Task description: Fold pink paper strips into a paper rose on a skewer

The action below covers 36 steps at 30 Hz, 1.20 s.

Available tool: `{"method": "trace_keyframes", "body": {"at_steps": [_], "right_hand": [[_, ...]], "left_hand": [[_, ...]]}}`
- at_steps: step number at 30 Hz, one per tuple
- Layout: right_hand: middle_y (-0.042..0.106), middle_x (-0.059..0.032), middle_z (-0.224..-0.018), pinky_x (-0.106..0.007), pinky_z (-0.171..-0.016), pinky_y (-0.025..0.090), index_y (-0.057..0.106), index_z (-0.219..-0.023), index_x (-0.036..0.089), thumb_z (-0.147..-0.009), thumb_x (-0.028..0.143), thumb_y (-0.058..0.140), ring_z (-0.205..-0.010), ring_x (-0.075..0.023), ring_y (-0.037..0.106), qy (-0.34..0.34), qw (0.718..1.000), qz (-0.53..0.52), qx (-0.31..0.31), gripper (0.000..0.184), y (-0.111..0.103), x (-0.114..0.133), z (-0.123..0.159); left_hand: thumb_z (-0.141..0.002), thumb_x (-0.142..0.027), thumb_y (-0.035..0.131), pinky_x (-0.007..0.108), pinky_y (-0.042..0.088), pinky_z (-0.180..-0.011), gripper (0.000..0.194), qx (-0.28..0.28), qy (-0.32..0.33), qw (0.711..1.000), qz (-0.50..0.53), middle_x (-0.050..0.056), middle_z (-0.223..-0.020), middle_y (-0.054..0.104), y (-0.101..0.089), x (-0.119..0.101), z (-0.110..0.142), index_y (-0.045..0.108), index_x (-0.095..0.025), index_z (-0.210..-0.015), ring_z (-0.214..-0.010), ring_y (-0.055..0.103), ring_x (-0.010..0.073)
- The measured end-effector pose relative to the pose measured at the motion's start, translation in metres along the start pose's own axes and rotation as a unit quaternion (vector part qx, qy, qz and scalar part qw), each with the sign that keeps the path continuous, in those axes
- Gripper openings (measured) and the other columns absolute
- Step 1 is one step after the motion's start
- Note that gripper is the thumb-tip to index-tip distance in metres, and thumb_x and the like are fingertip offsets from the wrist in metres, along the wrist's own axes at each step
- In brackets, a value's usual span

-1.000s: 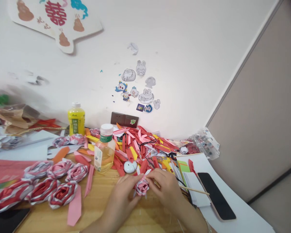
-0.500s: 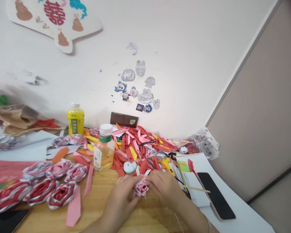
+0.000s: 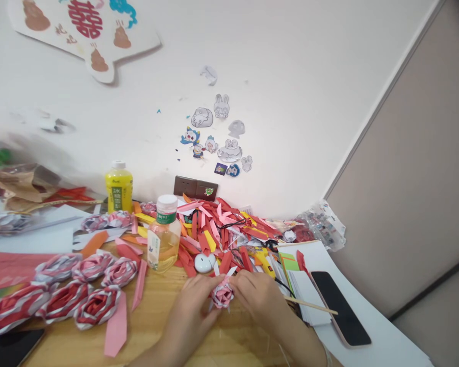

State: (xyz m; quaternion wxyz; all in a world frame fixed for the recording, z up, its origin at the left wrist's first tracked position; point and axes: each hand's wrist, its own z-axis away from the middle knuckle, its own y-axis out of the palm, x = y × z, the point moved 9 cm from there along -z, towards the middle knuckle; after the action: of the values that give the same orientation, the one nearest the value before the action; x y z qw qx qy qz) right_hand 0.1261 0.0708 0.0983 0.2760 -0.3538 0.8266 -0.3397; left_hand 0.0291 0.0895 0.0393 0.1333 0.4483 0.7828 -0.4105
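Between my two hands, above the wooden table, is a pink and white paper rose (image 3: 222,294) with loose white strip ends sticking out. My left hand (image 3: 194,305) grips its left side, thumb below and fingers over the top edge. On the other side, my right hand (image 3: 257,291) pinches the rose's upper right edge with curled fingers. A thin wooden stick (image 3: 311,305) juts out to the right from behind my right hand; whether the hand holds it is hidden. Just beyond the fingers lies a white rounded case (image 3: 204,263).
Finished paper roses (image 3: 98,307) lie in rows at left beside a pink strip (image 3: 116,326). A tea bottle (image 3: 164,234) and a yellow drink bottle (image 3: 119,187) stand behind. Folded paper strips (image 3: 222,224) pile along the wall. Right: a glue gun (image 3: 265,261), a phone (image 3: 340,308).
Both hands stay on the rose, almost still. The right hand has shifted slightly, and the wooden stick's tip has moved a little right and down.
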Motion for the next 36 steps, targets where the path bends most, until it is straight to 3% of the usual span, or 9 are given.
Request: {"method": "trace_keyframes", "body": {"at_steps": [12,17,28,36], "right_hand": [[0.061,-0.0029,-0.065,-0.024,-0.05,0.033,0.056,-0.082,0.017,-0.094,0.026,0.031,-0.056,-0.0137,0.056,0.077,0.997,-0.002,-0.003,0.029,-0.003,-0.012,-0.004],[0.057,-0.0019,-0.059,-0.025,-0.05,0.031,0.055,-0.072,0.018,-0.093,0.023,0.032,-0.053,-0.0137,0.053,0.07,0.997,0.014,-0.021,0.032,-0.008,-0.008,-0.002],[0.058,-0.0031,-0.059,-0.026,-0.049,0.031,0.058,-0.075,0.017,-0.096,0.027,0.025,-0.054,-0.0149,0.055,0.083,0.996,0.002,-0.029,0.041,-0.005,-0.006,-0.001],[0.056,-0.0021,-0.056,-0.027,-0.046,0.028,0.06,-0.077,0.017,-0.094,0.02,0.028,-0.049,-0.0147,0.052,0.061,0.997,0.026,-0.044,0.036,-0.006,-0.002,-0.001]], "left_hand": [[-0.068,-0.017,0.063,0.035,0.049,-0.078,0.041,-0.007,0.0,1.0,-0.007,0.006,-0.095,0.067,-0.002,-0.002,0.0,0.06,-0.026,-0.108,-0.089,0.061,0.023],[-0.069,-0.017,0.063,0.035,0.049,-0.077,0.041,-0.011,0.01,1.0,-0.014,0.006,-0.094,0.067,-0.004,-0.003,0.0,0.059,-0.026,-0.109,-0.088,0.06,0.0233],[-0.072,-0.017,0.061,0.035,0.047,-0.078,0.038,0.015,0.004,1.0,-0.016,0.006,-0.094,0.065,0.001,-0.002,-0.001,0.056,-0.025,-0.11,-0.088,0.059,0.023],[-0.073,-0.017,0.06,0.036,0.047,-0.078,0.038,0.01,0.014,1.0,-0.025,0.006,-0.095,0.065,-0.001,-0.004,-0.001,0.056,-0.025,-0.11,-0.089,0.059,0.0233]]}}
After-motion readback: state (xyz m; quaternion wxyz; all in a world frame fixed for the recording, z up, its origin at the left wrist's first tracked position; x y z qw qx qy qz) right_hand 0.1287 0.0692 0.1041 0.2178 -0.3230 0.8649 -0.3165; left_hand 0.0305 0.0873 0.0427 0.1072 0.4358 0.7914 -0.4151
